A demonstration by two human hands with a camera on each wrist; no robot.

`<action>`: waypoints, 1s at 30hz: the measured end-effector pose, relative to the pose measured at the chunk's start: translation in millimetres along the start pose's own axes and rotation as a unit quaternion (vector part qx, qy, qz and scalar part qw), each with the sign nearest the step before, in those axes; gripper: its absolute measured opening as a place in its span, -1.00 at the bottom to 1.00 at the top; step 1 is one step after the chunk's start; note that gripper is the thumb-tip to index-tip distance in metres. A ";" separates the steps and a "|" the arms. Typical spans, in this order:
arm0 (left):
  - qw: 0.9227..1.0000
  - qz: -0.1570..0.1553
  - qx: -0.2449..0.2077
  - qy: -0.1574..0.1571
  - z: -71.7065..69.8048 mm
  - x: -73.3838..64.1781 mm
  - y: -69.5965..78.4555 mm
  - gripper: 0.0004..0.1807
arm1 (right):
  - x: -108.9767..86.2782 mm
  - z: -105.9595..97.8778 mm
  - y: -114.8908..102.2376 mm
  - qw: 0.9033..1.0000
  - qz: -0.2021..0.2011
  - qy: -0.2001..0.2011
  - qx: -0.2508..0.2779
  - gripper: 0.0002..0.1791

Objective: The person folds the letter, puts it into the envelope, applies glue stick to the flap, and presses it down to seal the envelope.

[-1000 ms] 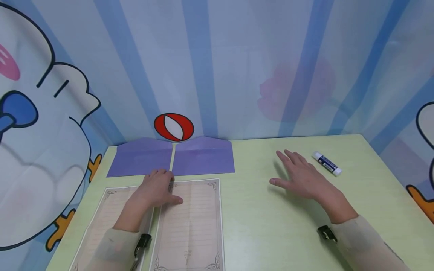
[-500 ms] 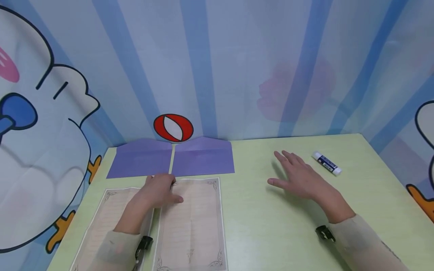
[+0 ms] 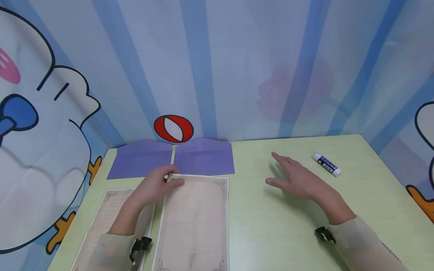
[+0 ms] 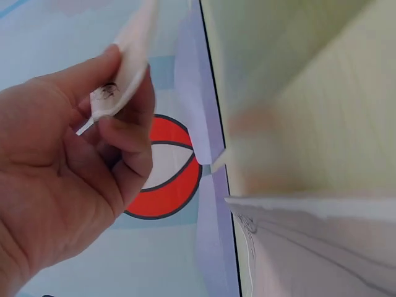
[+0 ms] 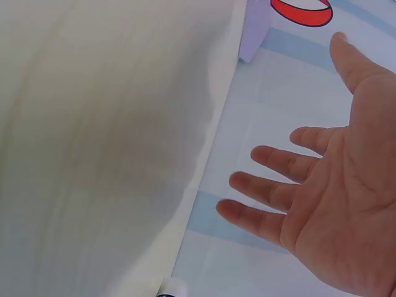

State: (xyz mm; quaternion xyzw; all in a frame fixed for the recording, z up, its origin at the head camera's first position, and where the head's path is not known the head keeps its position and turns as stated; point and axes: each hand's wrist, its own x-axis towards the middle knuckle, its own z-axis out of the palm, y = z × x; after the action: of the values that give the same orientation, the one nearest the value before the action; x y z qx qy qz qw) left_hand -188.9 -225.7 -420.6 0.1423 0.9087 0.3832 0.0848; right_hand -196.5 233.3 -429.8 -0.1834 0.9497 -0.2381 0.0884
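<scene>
My left hand (image 3: 154, 188) pinches the top left corner of a sheet of letter paper (image 3: 198, 214), with the thumb in front and curled fingers behind. The sheet is pinkish with a white edge, corner scrolls and faint lines; its top end is raised. In the left wrist view the pinched paper corner (image 4: 127, 80) shows between thumb and fingers. A second sheet of letter paper (image 3: 101, 218) lies to the left, partly under my left forearm. My right hand (image 3: 298, 180) hovers over the table with fingers spread and holds nothing. Near it lies a glue stick (image 3: 327, 163).
Two purple envelopes (image 3: 203, 160) with raised flaps lie side by side along the back of the pale yellow-green table (image 3: 257, 233). Behind the table's back edge stands a blue striped backdrop (image 3: 234, 75) with cartoon prints.
My left hand has taken hold of the right sheet's corner and lifted its top end, shifting it slightly right. My right hand has drifted a little left.
</scene>
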 end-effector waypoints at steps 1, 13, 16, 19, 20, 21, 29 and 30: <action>1.000 0.002 -0.015 0.003 -0.3 0.5 0.6 -0.89 | -0.2 -0.7 -1.4 1.000 -0.001 -0.003 0.010 0.17; 0.996 0.021 -0.064 0.066 7.6 16.9 20.0 -0.85 | 0.4 -3.4 -17.9 0.985 -0.039 -0.011 0.170 -0.04; 0.994 0.019 -0.078 0.074 12.7 23.8 26.9 -0.81 | 3.3 -2.8 -20.4 0.981 -0.037 -0.009 0.188 -0.08; 0.992 0.022 -0.095 0.082 18.3 31.5 34.6 -0.78 | 7.0 -1.3 -22.9 0.976 -0.025 -0.011 0.218 -0.13; 0.991 0.022 -0.101 0.084 20.1 34.2 37.0 -0.77 | 8.3 -0.6 -24.1 0.972 -0.021 -0.015 0.233 -0.14; 0.990 0.024 -0.108 0.085 22.0 37.0 39.1 -0.76 | 9.7 0.1 -25.5 0.968 -0.018 -0.019 0.251 -0.15; 0.979 0.013 -0.184 0.092 33.6 57.0 49.7 -0.77 | 16.6 7.4 -32.4 0.934 0.013 -0.040 0.354 -0.36; 0.977 0.011 -0.192 0.092 34.9 59.2 50.2 -0.77 | 17.2 8.6 -32.4 0.932 0.018 -0.038 0.359 -0.41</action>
State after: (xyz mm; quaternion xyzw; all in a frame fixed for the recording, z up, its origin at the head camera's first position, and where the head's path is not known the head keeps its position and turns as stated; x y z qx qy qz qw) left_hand -225.9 -149.7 -411.2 0.0975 0.8202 0.5633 0.0223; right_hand -200.2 196.5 -423.0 -0.1310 0.7998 -0.5545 0.1890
